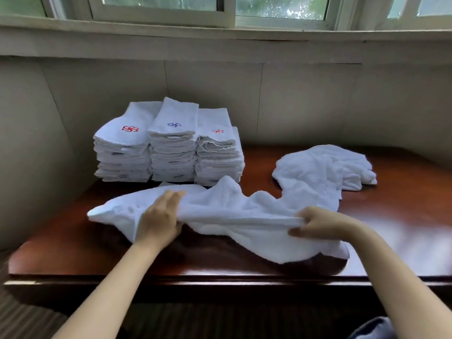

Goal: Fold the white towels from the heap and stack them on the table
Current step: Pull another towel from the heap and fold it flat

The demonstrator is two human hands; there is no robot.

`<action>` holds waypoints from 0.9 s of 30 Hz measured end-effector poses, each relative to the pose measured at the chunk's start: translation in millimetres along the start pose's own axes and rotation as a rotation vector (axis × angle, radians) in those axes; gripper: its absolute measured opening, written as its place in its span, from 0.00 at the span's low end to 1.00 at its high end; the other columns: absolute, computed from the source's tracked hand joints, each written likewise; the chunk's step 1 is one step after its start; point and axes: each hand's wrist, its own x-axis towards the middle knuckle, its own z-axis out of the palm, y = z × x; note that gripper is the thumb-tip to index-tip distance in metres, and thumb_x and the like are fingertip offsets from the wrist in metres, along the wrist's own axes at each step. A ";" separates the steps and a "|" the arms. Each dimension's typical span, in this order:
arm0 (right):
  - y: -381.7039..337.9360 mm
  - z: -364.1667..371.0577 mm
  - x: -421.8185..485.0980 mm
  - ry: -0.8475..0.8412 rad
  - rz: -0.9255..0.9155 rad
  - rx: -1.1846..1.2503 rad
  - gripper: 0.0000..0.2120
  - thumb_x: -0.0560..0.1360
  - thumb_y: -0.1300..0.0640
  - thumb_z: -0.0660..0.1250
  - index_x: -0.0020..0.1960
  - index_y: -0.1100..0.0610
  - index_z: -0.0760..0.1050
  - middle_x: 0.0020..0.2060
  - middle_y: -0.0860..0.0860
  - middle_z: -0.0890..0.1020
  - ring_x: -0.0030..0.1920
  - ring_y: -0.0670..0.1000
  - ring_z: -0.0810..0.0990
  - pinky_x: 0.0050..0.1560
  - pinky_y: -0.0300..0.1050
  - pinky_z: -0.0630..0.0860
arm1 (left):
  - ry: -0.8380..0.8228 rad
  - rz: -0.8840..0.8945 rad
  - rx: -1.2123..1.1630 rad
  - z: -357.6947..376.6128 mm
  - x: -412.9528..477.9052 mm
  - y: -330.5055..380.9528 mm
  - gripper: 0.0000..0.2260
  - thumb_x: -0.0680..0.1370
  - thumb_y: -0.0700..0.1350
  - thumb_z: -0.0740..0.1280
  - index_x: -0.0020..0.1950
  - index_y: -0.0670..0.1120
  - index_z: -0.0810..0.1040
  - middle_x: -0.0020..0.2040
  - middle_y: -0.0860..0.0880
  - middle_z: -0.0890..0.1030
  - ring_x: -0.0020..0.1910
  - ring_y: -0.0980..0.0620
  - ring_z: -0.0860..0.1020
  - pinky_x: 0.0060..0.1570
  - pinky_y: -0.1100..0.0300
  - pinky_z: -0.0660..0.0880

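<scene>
- left hand (159,217) palm down, fingers straight and close together pointing away, thumb tucked under; forearm bare, reaching in from lower left
- right hand (315,222) fingers curled in a pinch, knuckles up, thumb pointing left; bare forearm stretched from lower right
- hands apart, roughly level

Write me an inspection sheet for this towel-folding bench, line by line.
Surface: glossy dark wooden table.
Job's things: three stacks of folded towels at back left; unfolded heap at back right; one towel stretched across the front, partly lifted.
Clutter: nothing seen.
Grippers: left hand holds the towel near its left end, fingers laid over it; right hand pinches its bunched front edge.
Cables: nothing seen.
Surroundings: panelled wall, window above.
</scene>
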 end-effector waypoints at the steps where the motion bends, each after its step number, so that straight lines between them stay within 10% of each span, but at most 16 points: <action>1: 5.2 -4.1 -0.6 0.092 0.020 0.015 0.14 0.74 0.51 0.67 0.32 0.53 0.69 0.27 0.43 0.71 0.28 0.41 0.69 0.29 0.34 0.63 | 0.052 -0.046 -0.016 -5.3 0.8 -4.7 0.27 0.61 0.28 0.73 0.60 0.37 0.78 0.55 0.36 0.79 0.51 0.35 0.80 0.39 0.43 0.78; 6: 27.7 -17.0 10.7 0.480 0.033 0.114 0.18 0.74 0.60 0.65 0.27 0.55 0.66 0.25 0.48 0.72 0.31 0.48 0.70 0.32 0.44 0.63 | -0.058 -0.361 0.123 -31.1 15.3 -33.8 0.13 0.73 0.41 0.63 0.57 0.49 0.76 0.52 0.46 0.78 0.49 0.40 0.76 0.41 0.52 0.69; 10: 15.4 -40.4 44.4 0.482 0.090 0.008 0.13 0.77 0.61 0.61 0.34 0.56 0.72 0.35 0.53 0.78 0.42 0.56 0.77 0.36 0.45 0.66 | -0.336 -0.435 0.301 -47.0 47.8 -43.8 0.09 0.77 0.45 0.54 0.53 0.52 0.71 0.55 0.45 0.78 0.53 0.40 0.76 0.45 0.53 0.69; 14: -27.6 -118.4 72.6 0.754 0.109 0.024 0.10 0.75 0.66 0.58 0.49 0.62 0.78 0.52 0.64 0.79 0.54 0.63 0.77 0.48 0.47 0.71 | -0.038 -0.359 0.301 -89.3 124.8 -36.4 0.13 0.78 0.38 0.56 0.61 0.46 0.71 0.57 0.37 0.76 0.55 0.34 0.75 0.43 0.49 0.67; 22: -64.4 -209.7 15.3 1.351 -0.178 -0.090 0.16 0.74 0.68 0.56 0.55 0.61 0.79 0.47 0.65 0.81 0.48 0.66 0.78 0.44 0.51 0.72 | 0.580 -0.076 0.206 -210.0 196.0 -3.8 0.16 0.75 0.33 0.55 0.60 0.44 0.71 0.53 0.34 0.74 0.47 0.30 0.75 0.39 0.45 0.67; 25: -44.9 -185.0 -12.8 1.255 -0.324 -0.197 0.12 0.71 0.72 0.59 0.47 0.66 0.80 0.39 0.64 0.81 0.43 0.65 0.78 0.41 0.52 0.73 | 0.313 0.042 0.165 -224.6 174.0 -3.5 0.13 0.75 0.33 0.58 0.57 0.41 0.75 0.53 0.34 0.77 0.51 0.34 0.75 0.43 0.47 0.69; 27: -30.1 -161.2 -25.3 1.002 -0.270 -0.237 0.08 0.69 0.73 0.61 0.40 0.67 0.78 0.34 0.58 0.79 0.41 0.61 0.78 0.39 0.48 0.71 | -0.211 0.022 0.214 -219.5 149.1 -6.9 0.09 0.74 0.33 0.61 0.51 0.41 0.76 0.51 0.39 0.79 0.51 0.39 0.76 0.45 0.51 0.72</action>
